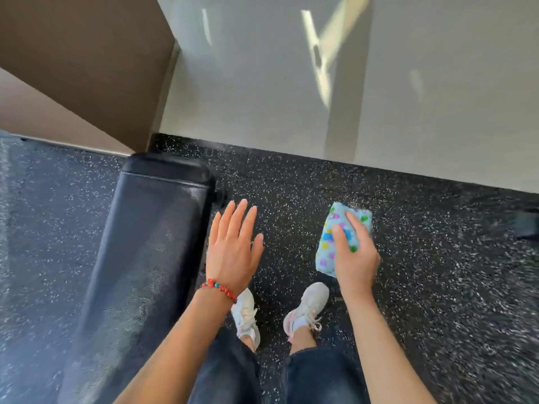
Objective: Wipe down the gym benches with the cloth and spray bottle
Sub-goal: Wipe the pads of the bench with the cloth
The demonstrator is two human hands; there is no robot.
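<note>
A black padded gym bench (140, 252) runs from lower left up to the wall, its surface streaked with damp patches. My left hand (233, 246) hovers flat with fingers spread, just right of the bench's edge, holding nothing; a red bead bracelet circles its wrist. My right hand (354, 255) is out over the floor and grips a folded light-blue cloth (332, 243) with coloured dots. No spray bottle is in view.
Black speckled rubber floor (423, 258) lies all around. A grey-white wall (291, 83) stands straight ahead and a brown wall (73, 53) at the left. My feet in white trainers (306, 304) stand beside the bench. A dark object (528, 223) pokes in at the right edge.
</note>
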